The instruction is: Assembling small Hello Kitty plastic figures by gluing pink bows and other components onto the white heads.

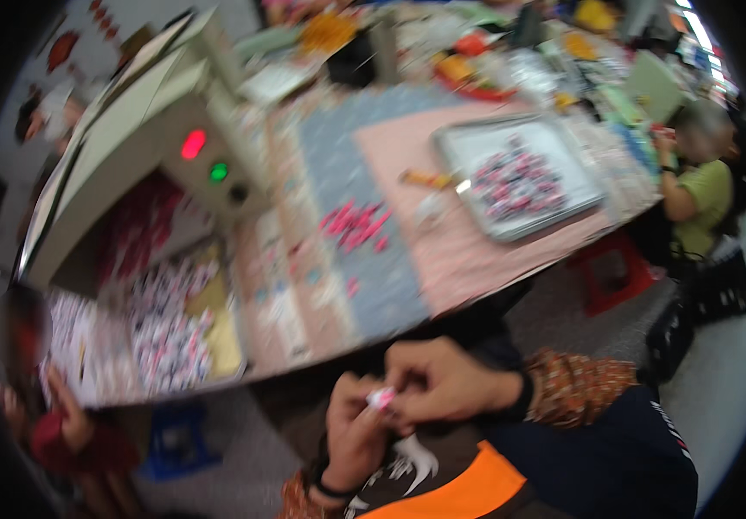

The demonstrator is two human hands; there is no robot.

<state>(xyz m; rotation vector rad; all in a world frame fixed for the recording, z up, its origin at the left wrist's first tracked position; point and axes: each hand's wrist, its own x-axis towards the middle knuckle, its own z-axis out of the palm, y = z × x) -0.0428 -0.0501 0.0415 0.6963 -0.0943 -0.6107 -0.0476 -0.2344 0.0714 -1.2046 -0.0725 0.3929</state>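
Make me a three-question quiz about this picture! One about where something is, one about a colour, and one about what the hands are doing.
1. Where does the metal tray of small pieces sit?
A. on the pink table mat
B. on the floor
C. on the red stool

2. What colours are the two round lights on the beige machine?
A. blue and yellow
B. red and green
C. both white

3. What are the person's two hands doing?
A. resting flat on the table
B. hanging apart with nothing in them
C. pinching one small pink piece together

Answers: 1 A, the tray lies on the pink table mat. 2 B, a red light glows above a green light. 3 C, the left hand and right hand meet on the small pink piece, below the table edge.
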